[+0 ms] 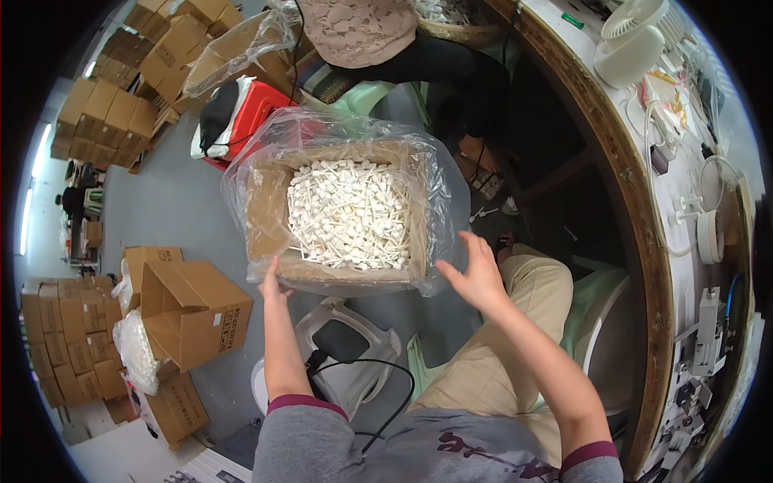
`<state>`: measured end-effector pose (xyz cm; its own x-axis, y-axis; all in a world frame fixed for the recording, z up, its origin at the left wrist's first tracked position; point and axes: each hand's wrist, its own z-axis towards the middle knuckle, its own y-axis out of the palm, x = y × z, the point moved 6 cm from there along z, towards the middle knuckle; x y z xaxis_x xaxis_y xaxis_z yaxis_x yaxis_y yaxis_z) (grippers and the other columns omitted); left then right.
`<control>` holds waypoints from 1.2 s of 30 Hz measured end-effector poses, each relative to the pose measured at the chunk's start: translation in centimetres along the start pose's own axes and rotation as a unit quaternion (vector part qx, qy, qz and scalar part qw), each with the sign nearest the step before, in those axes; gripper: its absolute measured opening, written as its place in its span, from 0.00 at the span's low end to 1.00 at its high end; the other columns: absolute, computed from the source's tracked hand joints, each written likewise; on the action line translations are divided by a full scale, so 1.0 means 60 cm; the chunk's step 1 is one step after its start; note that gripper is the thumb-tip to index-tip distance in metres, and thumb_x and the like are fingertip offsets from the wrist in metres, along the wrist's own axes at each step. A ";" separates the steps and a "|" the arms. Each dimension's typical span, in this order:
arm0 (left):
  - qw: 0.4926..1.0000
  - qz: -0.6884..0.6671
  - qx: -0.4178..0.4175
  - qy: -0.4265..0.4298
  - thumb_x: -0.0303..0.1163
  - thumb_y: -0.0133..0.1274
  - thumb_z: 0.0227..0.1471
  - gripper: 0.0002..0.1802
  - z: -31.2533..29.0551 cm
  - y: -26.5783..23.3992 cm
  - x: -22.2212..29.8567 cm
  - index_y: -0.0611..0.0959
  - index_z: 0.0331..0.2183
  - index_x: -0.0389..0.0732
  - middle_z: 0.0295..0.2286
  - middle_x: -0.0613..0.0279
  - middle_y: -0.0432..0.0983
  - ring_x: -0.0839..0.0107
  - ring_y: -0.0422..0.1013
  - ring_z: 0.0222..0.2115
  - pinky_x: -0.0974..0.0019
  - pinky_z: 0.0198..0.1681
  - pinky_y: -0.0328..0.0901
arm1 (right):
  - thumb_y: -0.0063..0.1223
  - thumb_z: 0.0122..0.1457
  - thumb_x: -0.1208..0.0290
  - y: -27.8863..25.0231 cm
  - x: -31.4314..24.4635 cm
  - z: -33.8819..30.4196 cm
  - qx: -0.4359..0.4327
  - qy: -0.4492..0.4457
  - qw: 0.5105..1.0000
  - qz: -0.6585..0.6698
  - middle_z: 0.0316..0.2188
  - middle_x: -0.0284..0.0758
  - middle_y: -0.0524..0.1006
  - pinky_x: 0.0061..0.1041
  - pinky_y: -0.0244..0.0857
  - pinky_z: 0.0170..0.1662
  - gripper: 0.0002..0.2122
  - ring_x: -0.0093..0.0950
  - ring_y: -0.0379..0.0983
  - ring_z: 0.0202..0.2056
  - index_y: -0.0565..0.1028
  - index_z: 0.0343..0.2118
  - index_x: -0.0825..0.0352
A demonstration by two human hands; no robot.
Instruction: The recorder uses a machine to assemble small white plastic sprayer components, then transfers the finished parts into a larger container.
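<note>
In front of me is a cardboard box (pixel 270 201) lined with a clear plastic bag (pixel 447 193), whose loose edges spread over the sides. Inside lies a heap of small white pieces (pixel 350 213), thin sticks with thicker heads. At the near left corner, my left hand (pixel 274 282) grips the box through the bag, thumb along the rim. Just off the near right corner, my right hand (pixel 477 274) is open, its fingers spread and nothing in it. What supports the box underneath is hidden.
A red crate (pixel 262 113) stands beyond the box. A white plastic stool (pixel 354 354) is on the near side. Open cartons (pixel 201 310) sit at left. At right runs a long workbench (pixel 644 266) with a fan (pixel 632 44). Another person (pixel 358 32) sits at the far side.
</note>
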<state>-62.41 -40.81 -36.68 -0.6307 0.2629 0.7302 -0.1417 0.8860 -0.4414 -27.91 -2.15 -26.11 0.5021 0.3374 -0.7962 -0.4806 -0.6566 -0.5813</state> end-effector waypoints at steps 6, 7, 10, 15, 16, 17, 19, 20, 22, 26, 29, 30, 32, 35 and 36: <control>0.998 0.046 0.001 -0.044 0.26 0.60 0.45 0.25 0.026 0.037 -0.064 0.75 0.45 0.24 0.41 0.48 0.77 0.51 0.76 0.38 0.46 0.41 0.71 | 0.64 0.46 0.50 0.049 0.022 0.103 -0.070 0.177 0.981 -0.034 0.54 0.50 0.68 0.38 0.63 0.57 0.40 0.46 0.66 0.56 0.63 0.56 0.74; 0.999 0.013 0.035 -0.039 0.24 0.59 0.44 0.23 0.061 0.001 -0.089 0.76 0.43 0.24 0.41 0.48 0.77 0.51 0.76 0.36 0.46 0.39 0.72 | 0.65 0.46 0.50 0.066 0.014 0.113 -0.100 0.195 0.975 -0.035 0.54 0.50 0.68 0.38 0.64 0.56 0.40 0.46 0.66 0.56 0.64 0.56 0.74; 0.995 -0.045 0.086 -0.035 0.19 0.56 0.40 0.19 0.049 0.038 -0.089 0.79 0.39 0.24 0.39 0.46 0.77 0.52 0.77 0.33 0.51 0.34 0.74 | 0.65 0.46 0.50 0.112 0.036 0.160 -0.113 0.224 0.968 -0.004 0.53 0.50 0.71 0.38 0.65 0.55 0.37 0.44 0.69 0.54 0.67 0.53 0.73; 0.992 -0.024 0.115 -0.039 0.19 0.56 0.39 0.18 0.025 0.047 -0.072 0.79 0.37 0.23 0.36 0.47 0.78 0.56 0.78 0.33 0.55 0.34 0.74 | 0.59 0.51 0.59 0.139 0.010 0.200 -0.116 0.232 0.965 -0.033 0.45 0.48 0.78 0.37 0.69 0.51 0.25 0.44 0.75 0.49 0.73 0.48 0.70; 0.993 -0.007 0.117 -0.031 0.18 0.56 0.37 0.17 0.020 0.048 -0.065 0.80 0.35 0.23 0.35 0.47 0.78 0.56 0.77 0.32 0.55 0.34 0.73 | 0.58 0.51 0.62 0.144 0.014 0.212 -0.118 0.225 0.965 -0.058 0.45 0.48 0.78 0.38 0.70 0.51 0.22 0.45 0.75 0.48 0.74 0.48 0.70; 0.993 0.011 0.119 -0.022 0.17 0.55 0.36 0.16 0.014 0.048 -0.061 0.80 0.33 0.23 0.34 0.48 0.77 0.57 0.76 0.31 0.56 0.33 0.72 | 0.56 0.52 0.64 0.147 0.020 0.222 -0.120 0.218 0.965 -0.083 0.44 0.49 0.78 0.38 0.70 0.50 0.20 0.45 0.76 0.47 0.75 0.47 0.70; 0.992 0.029 0.124 -0.014 0.16 0.54 0.35 0.15 0.004 0.047 -0.056 0.80 0.32 0.23 0.34 0.48 0.77 0.57 0.76 0.31 0.56 0.33 0.72 | 0.54 0.51 0.69 0.146 0.035 0.239 -0.118 0.240 0.958 -0.103 0.43 0.49 0.79 0.38 0.70 0.50 0.17 0.45 0.76 0.47 0.77 0.43 0.70; 0.991 0.030 0.127 -0.015 0.16 0.55 0.35 0.16 0.000 0.046 -0.056 0.80 0.33 0.23 0.35 0.48 0.78 0.57 0.76 0.31 0.56 0.34 0.72 | 0.53 0.51 0.71 0.146 0.039 0.244 -0.119 0.250 0.954 -0.114 0.42 0.49 0.79 0.39 0.71 0.49 0.15 0.45 0.76 0.47 0.78 0.41 0.70; 0.990 0.041 0.135 -0.011 0.17 0.55 0.36 0.18 -0.006 0.044 -0.057 0.80 0.35 0.22 0.37 0.47 0.78 0.57 0.76 0.33 0.57 0.34 0.72 | 0.53 0.51 0.72 0.148 0.051 0.250 -0.087 0.264 0.955 -0.105 0.42 0.50 0.79 0.39 0.71 0.50 0.13 0.45 0.76 0.47 0.79 0.39 0.71; 0.992 0.023 0.119 0.040 0.21 0.59 0.40 0.20 -0.004 0.029 -0.073 0.81 0.39 0.24 0.39 0.44 0.79 0.56 0.78 0.36 0.57 0.39 0.72 | 0.53 0.51 0.73 0.173 0.074 0.259 -0.068 0.219 0.966 -0.119 0.39 0.52 0.79 0.40 0.71 0.48 0.11 0.47 0.77 0.44 0.80 0.36 0.72; 0.988 0.022 0.109 0.103 0.24 0.60 0.43 0.19 -0.016 0.007 -0.113 0.82 0.40 0.26 0.39 0.45 0.80 0.56 0.78 0.37 0.58 0.40 0.72 | 0.55 0.50 0.73 0.185 0.079 0.223 -0.102 0.134 0.975 -0.144 0.34 0.54 0.79 0.42 0.73 0.44 0.11 0.48 0.78 0.38 0.80 0.35 0.72; 0.986 0.031 0.109 0.124 0.24 0.60 0.44 0.18 -0.025 0.001 -0.125 0.82 0.40 0.26 0.38 0.45 0.80 0.57 0.78 0.37 0.58 0.40 0.71 | 0.56 0.49 0.73 0.180 0.087 0.200 -0.110 0.108 0.981 -0.120 0.31 0.54 0.79 0.43 0.73 0.42 0.10 0.49 0.78 0.35 0.80 0.33 0.72; 0.969 0.133 0.148 0.146 0.25 0.60 0.45 0.18 -0.023 -0.042 -0.149 0.82 0.40 0.27 0.37 0.46 0.81 0.57 0.78 0.37 0.58 0.40 0.71 | 0.56 0.47 0.74 0.192 0.100 0.127 -0.126 0.074 0.984 -0.106 0.27 0.54 0.79 0.43 0.74 0.39 0.09 0.49 0.79 0.31 0.80 0.31 0.73; 0.949 0.197 0.198 0.145 0.27 0.59 0.47 0.16 -0.033 -0.060 -0.155 0.82 0.39 0.27 0.35 0.46 0.81 0.56 0.78 0.37 0.57 0.41 0.70 | 0.55 0.47 0.75 0.221 0.065 0.059 -0.117 0.004 0.982 -0.151 0.24 0.54 0.78 0.44 0.74 0.37 0.06 0.49 0.78 0.29 0.78 0.26 0.73; 0.945 0.206 0.213 0.139 0.28 0.59 0.47 0.16 -0.038 -0.061 -0.156 0.82 0.38 0.27 0.34 0.45 0.81 0.56 0.78 0.36 0.57 0.41 0.70 | 0.56 0.46 0.75 0.227 0.057 0.079 -0.139 0.015 0.973 -0.185 0.24 0.54 0.78 0.44 0.74 0.37 0.06 0.50 0.78 0.29 0.78 0.26 0.73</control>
<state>-54.24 -45.62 -40.74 -0.4829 0.6944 0.5334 -0.2597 0.4682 -0.8446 -36.17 -6.72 -37.51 0.6267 0.5685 -0.5330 -0.0511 -0.6526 -0.7560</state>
